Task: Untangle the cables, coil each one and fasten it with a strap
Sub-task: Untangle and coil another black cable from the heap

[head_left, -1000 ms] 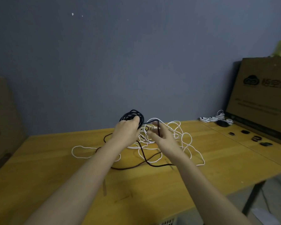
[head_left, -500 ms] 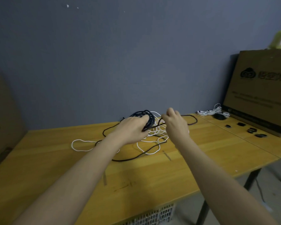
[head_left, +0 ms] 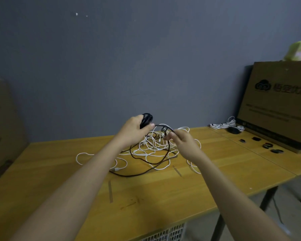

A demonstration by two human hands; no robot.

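Black cable (head_left: 146,162) is what you have in both hands: your left hand (head_left: 134,129) has its fingers curled round the part already coiled (head_left: 146,119), lifted above the wooden table (head_left: 163,193), and your right hand (head_left: 182,141) pinches the free length between thumb and fingertips just to the right of that coil. Between your two hands the cable arcs in a short raised bridge. Below your right hand it drops in a wide loop onto the table, runs toward you and curves back left under your left forearm.

Under and behind that loop lies the tangle of white cables (head_left: 155,145), spread loosely on the table; one strand reaches out to the left of the heap in a closed loop (head_left: 83,158), another trails off to the right beneath your right wrist.

Farther right of the tangle, near the wall, you have several bundled white cables (head_left: 226,125) lying together, touching a dark round object (head_left: 234,130) that is too dim to identify. Right of those, a few small black straps (head_left: 267,145) sit scattered on the tabletop in front of a large cardboard box (head_left: 276,105) with a cloud logo printed on it. Something pale green (head_left: 299,51) rests on top of the box.
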